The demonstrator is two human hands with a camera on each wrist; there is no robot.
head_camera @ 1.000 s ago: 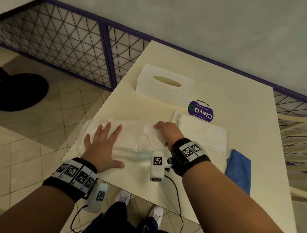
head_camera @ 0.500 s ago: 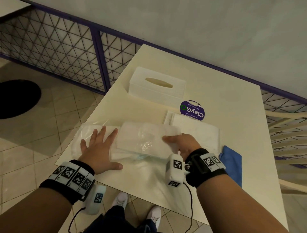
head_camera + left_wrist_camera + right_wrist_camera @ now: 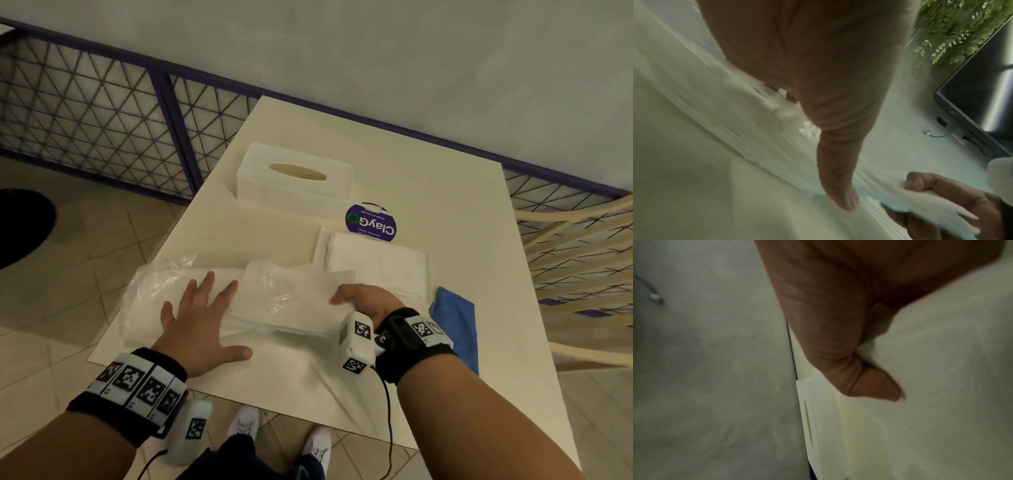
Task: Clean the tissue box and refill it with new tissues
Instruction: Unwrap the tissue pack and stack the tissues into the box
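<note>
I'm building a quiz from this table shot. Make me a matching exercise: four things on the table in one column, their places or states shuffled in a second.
Things:
1. tissue box
2. blue cloth
3. left hand
4. right hand

Places or states:
A. grips the end of the tissue stack
B. at the table's right edge, by the right wrist
C. spread flat on the plastic wrapper
D. at the far side, slot empty

Pairs: 1-D, 2-B, 3-C, 4-A
</note>
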